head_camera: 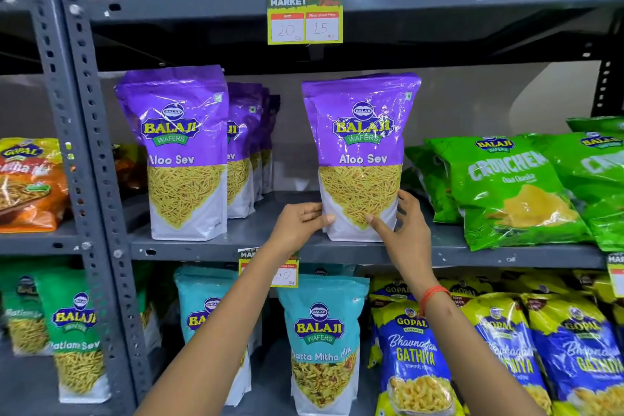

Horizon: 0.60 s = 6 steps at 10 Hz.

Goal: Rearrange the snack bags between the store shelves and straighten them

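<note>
A purple Aloo Sev bag stands upright on the middle grey shelf, near its front edge. My left hand grips its lower left corner, and my right hand grips its lower right corner. Both thumbs press on the bag's front. Another purple Aloo Sev bag stands upright to the left, with a row of the same bags behind it. A gap of bare shelf lies between the two front bags.
Green Crunchex bags lean on the same shelf at the right. Teal Khatta Mitha Mix bags and blue Gopal Gathiya bags fill the shelf below. A price tag hangs from the upper shelf. A grey upright post stands left.
</note>
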Available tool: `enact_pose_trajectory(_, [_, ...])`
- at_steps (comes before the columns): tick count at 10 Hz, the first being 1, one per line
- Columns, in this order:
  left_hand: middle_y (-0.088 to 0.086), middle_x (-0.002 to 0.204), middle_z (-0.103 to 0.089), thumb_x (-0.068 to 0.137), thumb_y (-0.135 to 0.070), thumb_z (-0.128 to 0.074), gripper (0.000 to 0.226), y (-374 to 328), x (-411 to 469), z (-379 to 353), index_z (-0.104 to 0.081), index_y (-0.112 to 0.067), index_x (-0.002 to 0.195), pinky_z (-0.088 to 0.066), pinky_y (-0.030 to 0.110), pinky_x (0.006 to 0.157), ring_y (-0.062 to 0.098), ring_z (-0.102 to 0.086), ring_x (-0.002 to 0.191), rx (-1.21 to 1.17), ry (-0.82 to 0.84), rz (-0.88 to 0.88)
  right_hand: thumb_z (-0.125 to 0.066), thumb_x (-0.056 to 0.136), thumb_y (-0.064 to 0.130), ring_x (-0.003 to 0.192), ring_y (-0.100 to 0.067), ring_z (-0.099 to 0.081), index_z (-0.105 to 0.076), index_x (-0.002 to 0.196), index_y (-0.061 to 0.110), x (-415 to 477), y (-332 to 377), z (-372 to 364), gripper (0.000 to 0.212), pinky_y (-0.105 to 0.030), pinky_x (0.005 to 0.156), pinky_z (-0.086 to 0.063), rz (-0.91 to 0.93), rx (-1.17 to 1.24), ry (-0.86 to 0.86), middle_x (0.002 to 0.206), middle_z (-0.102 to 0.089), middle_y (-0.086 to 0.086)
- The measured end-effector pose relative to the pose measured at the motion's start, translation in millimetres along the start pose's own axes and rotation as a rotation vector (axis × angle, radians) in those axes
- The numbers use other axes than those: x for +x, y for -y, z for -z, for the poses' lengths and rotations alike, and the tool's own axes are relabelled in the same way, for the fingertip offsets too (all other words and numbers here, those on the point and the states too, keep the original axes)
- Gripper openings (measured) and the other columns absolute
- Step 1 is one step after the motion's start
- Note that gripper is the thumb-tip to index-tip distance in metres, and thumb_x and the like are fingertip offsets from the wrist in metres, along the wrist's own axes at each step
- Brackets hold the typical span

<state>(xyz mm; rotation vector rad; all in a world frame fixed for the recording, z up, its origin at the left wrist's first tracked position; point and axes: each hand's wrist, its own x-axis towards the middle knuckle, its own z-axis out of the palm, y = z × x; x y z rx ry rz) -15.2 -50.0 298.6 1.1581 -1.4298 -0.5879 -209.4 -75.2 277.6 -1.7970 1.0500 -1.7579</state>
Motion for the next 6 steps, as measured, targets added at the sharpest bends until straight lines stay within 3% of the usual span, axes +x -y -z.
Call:
enact_pose_trajectory(2, [0.011, 0.114, -0.067, 0.078, -0.009, -0.072, 0.039, 0, -1, -1, -0.063, 0.0, 0.115, -0.05, 0.005, 0.069, -0.001, -0.063, 0.086, -0.033, -0.016, -0.012, -0.075, 0.078, 0.022, 0.12, -0.025, -0.055, -0.045, 0.13, 0.019, 2, 2, 1, 0.06, -0.047, 0.102, -0.047, 0.011, 0.028, 0.023, 0.133, -0.057, -0.007])
enact_pose_trajectory(5, [0.01, 0.115, -0.065, 0.078, -0.009, -0.073, 0.044, -5, -2, -4, -0.059, 0.001, 0.119, -0.05, 0.003, 0.067, 0.014, -0.062, 0.102, 0.0, -0.025, 0.002, -0.074, 0.079, 0.017, 0.122, -0.023, -0.051, -0.043, 0.13, 0.015, 3, 5, 5, 0.06, -0.048, 0.107, -0.043, -0.068, 0.095, 0.068, 0.136, -0.053, -0.01])
enact_pose_trajectory(6, [0.01, 0.128, -0.061, 0.08, -0.023, -0.072, 0.051, -11, -9, -8, -0.055, -0.006, 0.125, -0.052, 0.017, 0.088, 0.024, -0.057, 0.121, 0.111, -0.026, -0.043, -0.076, 0.077, 0.02, 0.122, -0.027, -0.05, -0.041, 0.131, 0.011, 4, 17, 8, 0.065, -0.047, 0.104, -0.043, -0.141, 0.135, 0.023, 0.136, -0.049, -0.014])
